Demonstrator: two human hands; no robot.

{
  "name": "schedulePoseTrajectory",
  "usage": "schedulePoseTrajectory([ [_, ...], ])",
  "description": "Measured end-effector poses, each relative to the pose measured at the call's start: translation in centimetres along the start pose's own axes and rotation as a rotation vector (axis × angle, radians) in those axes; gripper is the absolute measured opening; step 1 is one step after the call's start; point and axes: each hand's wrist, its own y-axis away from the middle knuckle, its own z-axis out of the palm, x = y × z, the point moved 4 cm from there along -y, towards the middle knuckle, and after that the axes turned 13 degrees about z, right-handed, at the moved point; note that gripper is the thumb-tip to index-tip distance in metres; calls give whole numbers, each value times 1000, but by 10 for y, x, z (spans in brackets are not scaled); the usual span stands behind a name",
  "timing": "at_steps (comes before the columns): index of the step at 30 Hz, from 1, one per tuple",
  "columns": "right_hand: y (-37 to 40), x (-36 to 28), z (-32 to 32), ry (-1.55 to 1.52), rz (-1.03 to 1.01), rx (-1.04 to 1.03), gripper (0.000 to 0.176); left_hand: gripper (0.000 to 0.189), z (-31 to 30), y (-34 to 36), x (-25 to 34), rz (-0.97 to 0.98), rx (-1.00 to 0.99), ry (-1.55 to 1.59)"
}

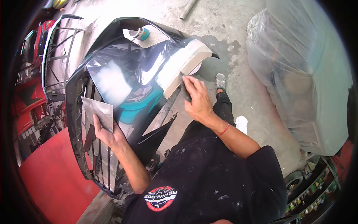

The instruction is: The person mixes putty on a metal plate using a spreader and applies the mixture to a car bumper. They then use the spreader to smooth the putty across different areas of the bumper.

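Note:
A dark car bumper (112,48) lies in front of me, its glossy face marked by a white patch (113,84) and a broad coat of white and beige filler (186,61) along one corner. My right hand (198,98) is closed round a thin dark spreader-like piece (185,87), whose tip is right at the edge of the beige filler. In my left hand (106,130) is a flat grey rectangular plate (97,112), thumb on top and fingers hidden beneath. That plate overlaps the bumper's slatted grille (102,156) in this view.
A blue-green can (142,33) stands beside white paper within the bumper's opening. To the right is a large shape under plastic sheeting (283,63). A red panel (56,175) lies at lower left, another bumper frame (59,56) behind it. A grey pipe (188,9) rests on the concrete.

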Motion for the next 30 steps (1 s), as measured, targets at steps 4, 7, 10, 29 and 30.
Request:
schedulePoseTrajectory([
  [4, 21, -22, 9, 50, -78, -17, 74, 30, 1, 1, -2, -3, 12, 12],
  [7, 32, -33, 6, 47, -145, -34, 72, 30, 2, 1, 0, 11, 11, 7],
  [10, 33, -33, -6, 49, -253, -133, 71, 30, 0, -1, -1, -5, 6, 2],
  [29, 29, -11, -28, 76, -162, -143, 67, 29, 1, 0, -1, 0, -1, 1],
  [30, 21, -3, -35, 21, -101, -79, 67, 29, 1, -1, -1, 3, 6, -2],
])
